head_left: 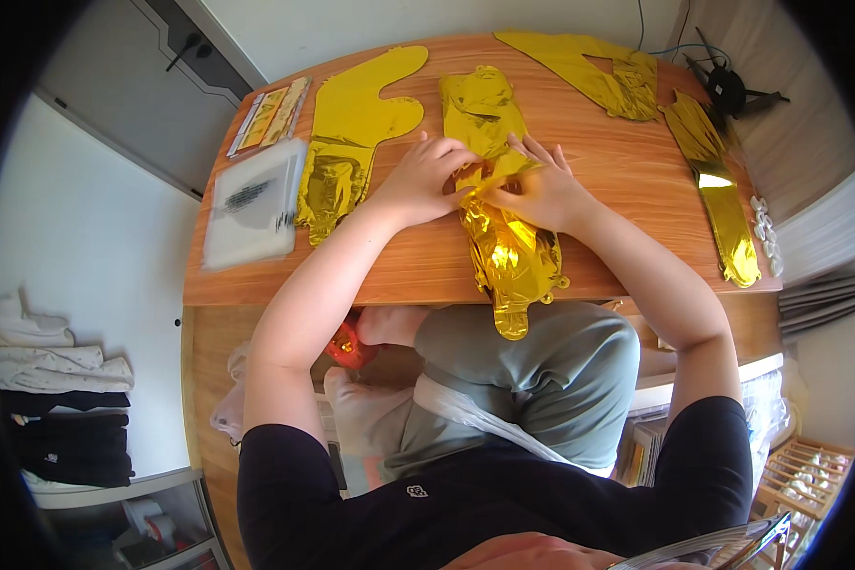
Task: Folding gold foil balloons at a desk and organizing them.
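A gold foil balloon (515, 255), flat and crinkled, lies lengthwise across the middle of the table. Its near end hangs over the front edge above my lap. My left hand (429, 179) grips the foil at mid-length from the left, fingers curled and thumb pressed in. From the right, my right hand (545, 193) pinches the same spot, its thumb and index close to the left fingertips while the other fingers stretch away. The foil is bunched between the hands, and the exact pinch point is partly hidden by the fingers.
Other flat gold foil balloons lie at left (359, 109), far right (594, 74) and along the right edge (729, 214). A clear plastic pouch (252, 209) and printed packet (271, 116) sit at left. Small white pieces (767, 236) and a black device (728, 91) are at right.
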Demonstrator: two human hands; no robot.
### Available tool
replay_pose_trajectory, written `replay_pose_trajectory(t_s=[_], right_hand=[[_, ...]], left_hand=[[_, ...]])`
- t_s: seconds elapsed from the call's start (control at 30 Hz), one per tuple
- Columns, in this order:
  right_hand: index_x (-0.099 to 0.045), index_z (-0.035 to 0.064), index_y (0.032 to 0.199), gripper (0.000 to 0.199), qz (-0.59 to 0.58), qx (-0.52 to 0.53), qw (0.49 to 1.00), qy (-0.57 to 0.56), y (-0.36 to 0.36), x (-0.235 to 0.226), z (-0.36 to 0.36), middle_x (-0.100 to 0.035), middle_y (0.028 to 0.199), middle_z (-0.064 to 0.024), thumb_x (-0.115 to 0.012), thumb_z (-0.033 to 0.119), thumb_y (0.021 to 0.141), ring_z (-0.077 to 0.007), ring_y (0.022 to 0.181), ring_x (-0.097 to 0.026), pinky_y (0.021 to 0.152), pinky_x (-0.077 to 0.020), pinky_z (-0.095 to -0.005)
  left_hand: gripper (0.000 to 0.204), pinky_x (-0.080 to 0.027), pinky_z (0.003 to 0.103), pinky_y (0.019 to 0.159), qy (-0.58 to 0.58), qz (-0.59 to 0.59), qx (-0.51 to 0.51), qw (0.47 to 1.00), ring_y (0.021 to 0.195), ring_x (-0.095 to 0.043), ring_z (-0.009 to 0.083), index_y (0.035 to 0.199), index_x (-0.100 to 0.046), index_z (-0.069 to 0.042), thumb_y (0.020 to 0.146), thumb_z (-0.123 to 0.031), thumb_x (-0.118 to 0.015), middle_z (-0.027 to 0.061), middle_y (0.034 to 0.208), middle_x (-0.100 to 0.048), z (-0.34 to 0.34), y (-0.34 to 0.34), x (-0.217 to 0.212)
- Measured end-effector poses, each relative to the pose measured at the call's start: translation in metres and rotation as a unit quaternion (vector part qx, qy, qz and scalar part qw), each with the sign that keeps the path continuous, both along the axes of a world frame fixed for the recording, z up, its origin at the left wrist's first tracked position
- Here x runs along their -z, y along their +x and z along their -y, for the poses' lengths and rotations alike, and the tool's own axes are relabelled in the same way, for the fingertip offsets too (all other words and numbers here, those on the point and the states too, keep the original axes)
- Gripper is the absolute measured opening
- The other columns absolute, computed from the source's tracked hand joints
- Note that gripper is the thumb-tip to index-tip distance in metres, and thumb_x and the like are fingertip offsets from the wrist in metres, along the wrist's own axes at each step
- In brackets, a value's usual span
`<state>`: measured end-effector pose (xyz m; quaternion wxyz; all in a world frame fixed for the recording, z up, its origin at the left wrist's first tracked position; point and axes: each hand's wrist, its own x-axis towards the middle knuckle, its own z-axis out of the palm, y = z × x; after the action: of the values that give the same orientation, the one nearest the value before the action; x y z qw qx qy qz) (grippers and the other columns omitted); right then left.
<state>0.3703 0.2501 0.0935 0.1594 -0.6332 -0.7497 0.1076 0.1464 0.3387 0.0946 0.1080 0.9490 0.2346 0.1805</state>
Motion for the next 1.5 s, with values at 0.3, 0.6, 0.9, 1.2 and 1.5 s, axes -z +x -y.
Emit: replay_pose_trajectory(t_s=[0.3,0.6,0.9,1.2,1.5], right_hand=[[-0.057,0.0101,0.143,0.055,-0.151,-0.154,0.976,-0.04,0.058,-0.001,-0.034,-0.041,0.159,-0.0179,-0.07,0.023,0.091,-0.0375,0.144,-0.041,0.117,-0.0355,-0.0454],[-0.057,0.0031,0.138,0.055,-0.119,-0.084,0.989,0.031,0.057,-0.02,-0.027,-0.061,0.136,-0.019,-0.074,0.016,0.088,-0.0327,0.126,-0.058,0.108,-0.0476,-0.0406],[-0.067,0.0009,0.124,0.036,-0.202,-0.04,0.979,0.012,0.055,-0.022,-0.024,-0.069,0.115,-0.017,-0.071,0.013,0.089,-0.0326,0.113,-0.063,0.098,-0.0505,-0.0416],[-0.072,0.0078,0.106,0.025,0.005,-0.323,0.936,0.14,-0.016,-0.038,0.016,-0.067,0.101,-0.0071,-0.073,0.012,0.082,-0.0267,0.095,-0.064,0.082,-0.0517,-0.0404],[-0.072,0.0087,0.112,0.028,0.085,-0.387,0.903,0.164,-0.017,-0.025,0.014,-0.066,0.109,-0.0041,-0.066,0.015,0.085,-0.0216,0.101,-0.064,0.083,-0.0531,-0.0367]], left_hand=[[0.044,-0.028,0.057,0.121,0.03,0.014,0.008,0.999,0.126,-0.054,0.0303,0.13,-0.061,-0.009,0.093,-0.03,-0.071,0.0085,0.128,-0.058,-0.002,-0.003,0.003],[0.05,-0.027,0.053,0.122,-0.014,-0.001,0.009,1.0,0.135,-0.048,0.0326,0.14,-0.056,-0.009,0.098,-0.032,-0.065,0.0109,0.143,-0.053,-0.002,-0.008,0.0],[0.07,-0.034,0.045,0.119,-0.004,-0.057,0.012,0.998,0.139,-0.042,0.0323,0.148,-0.052,-0.011,0.09,-0.045,-0.073,0.0114,0.15,-0.048,0.006,-0.009,-0.006],[0.067,-0.031,0.048,0.122,-0.028,-0.038,0.011,0.999,0.139,-0.043,0.0328,0.147,-0.053,-0.018,0.085,-0.027,-0.078,0.0091,0.15,-0.048,0.003,-0.014,-0.002],[0.068,-0.029,0.05,0.121,-0.002,-0.028,0.014,0.999,0.138,-0.043,0.0327,0.147,-0.053,-0.018,0.084,-0.021,-0.078,0.0084,0.15,-0.048,-0.001,-0.013,0.005]])
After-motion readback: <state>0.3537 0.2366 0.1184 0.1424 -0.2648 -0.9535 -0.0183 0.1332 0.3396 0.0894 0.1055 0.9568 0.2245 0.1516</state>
